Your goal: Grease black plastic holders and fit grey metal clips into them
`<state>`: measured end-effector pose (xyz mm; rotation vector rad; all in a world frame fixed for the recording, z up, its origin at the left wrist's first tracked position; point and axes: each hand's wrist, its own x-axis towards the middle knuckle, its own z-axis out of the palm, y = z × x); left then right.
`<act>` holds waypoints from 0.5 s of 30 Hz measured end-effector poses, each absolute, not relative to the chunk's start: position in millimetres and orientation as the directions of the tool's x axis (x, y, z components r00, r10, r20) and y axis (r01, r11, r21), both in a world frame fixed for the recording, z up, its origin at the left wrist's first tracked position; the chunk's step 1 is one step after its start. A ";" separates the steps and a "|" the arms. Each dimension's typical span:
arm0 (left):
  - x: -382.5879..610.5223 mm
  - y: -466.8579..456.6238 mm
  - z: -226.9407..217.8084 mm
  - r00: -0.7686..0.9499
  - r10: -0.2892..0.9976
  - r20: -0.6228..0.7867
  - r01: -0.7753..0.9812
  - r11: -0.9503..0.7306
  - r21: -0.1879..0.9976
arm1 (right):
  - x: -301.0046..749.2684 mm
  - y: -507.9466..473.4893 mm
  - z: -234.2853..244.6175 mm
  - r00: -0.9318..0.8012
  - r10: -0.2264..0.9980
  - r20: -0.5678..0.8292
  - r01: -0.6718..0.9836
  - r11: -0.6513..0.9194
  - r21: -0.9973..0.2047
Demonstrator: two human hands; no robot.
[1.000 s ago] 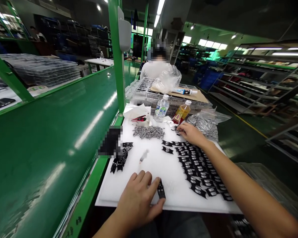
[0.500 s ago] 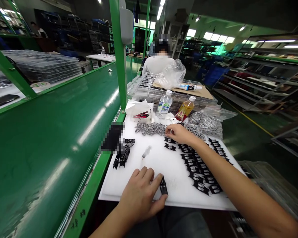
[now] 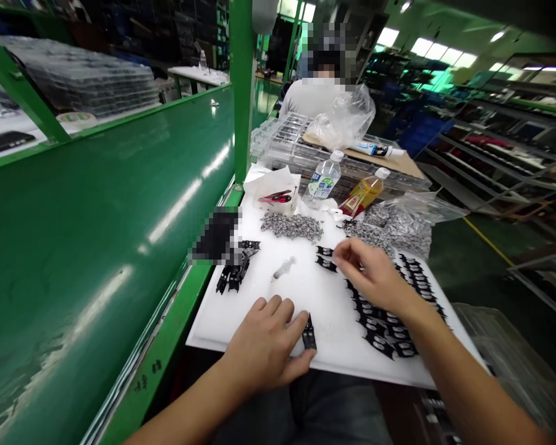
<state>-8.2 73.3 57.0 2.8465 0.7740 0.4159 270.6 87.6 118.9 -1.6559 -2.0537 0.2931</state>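
At the front of the white foam board (image 3: 278,315), my left hand (image 3: 269,340) is closed on a flat black bat-shaped part (image 3: 309,334), its thumb and index finger on the two ends. My right hand (image 3: 373,275) hovers over the right side of the board with thumb and fingertips pinched together. Whatever may sit in that pinch is too small to make out. Rows of black bat-shaped parts with silver pieces on them (image 3: 375,324) spread below my right hand. Small grey metal pieces (image 3: 291,227) lie in a heap farther back.
A loose stack of black parts (image 3: 235,272) lies at the board's left. Two bottles, one clear (image 3: 324,178) and one amber (image 3: 365,193), stand behind the heap beside a plastic bag (image 3: 398,216). A green post (image 3: 243,93) rises at left. A person in white (image 3: 312,96) sits ahead.
My right hand has moved from the heap of metal pieces toward me and to the right. My left hand keeps its hold on the black part. The camera view has shifted slightly.
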 end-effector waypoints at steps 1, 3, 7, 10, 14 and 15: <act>-7.9 73.4 57.5 0.831 0.513 0.217 0.469 -0.855 0.223 | 260.6 66.5 113.6 -0.166 0.961 0.222 0.849 0.254 -0.464; -7.1 73.7 58.0 0.833 0.509 0.215 0.466 -0.857 0.221 | 242.5 28.1 98.0 -0.219 0.955 0.200 0.844 0.288 -0.452; -5.5 73.7 58.1 0.834 0.509 0.213 0.466 -0.857 0.222 | 224.0 -15.5 68.8 -0.232 0.950 0.208 0.924 0.282 -0.257; -4.4 74.0 58.8 0.838 0.505 0.206 0.462 -0.858 0.223 | 222.6 -23.5 63.5 -0.222 0.934 0.279 0.946 0.276 -0.171; -3.6 74.9 58.0 0.841 0.499 0.212 0.458 -0.863 0.214 | 221.5 -26.7 64.9 -0.239 0.916 0.324 0.936 0.305 -0.173; -3.5 75.0 57.4 0.841 0.497 0.216 0.457 -0.864 0.211 | 220.6 -27.7 64.3 -0.237 0.913 0.332 0.938 0.303 -0.165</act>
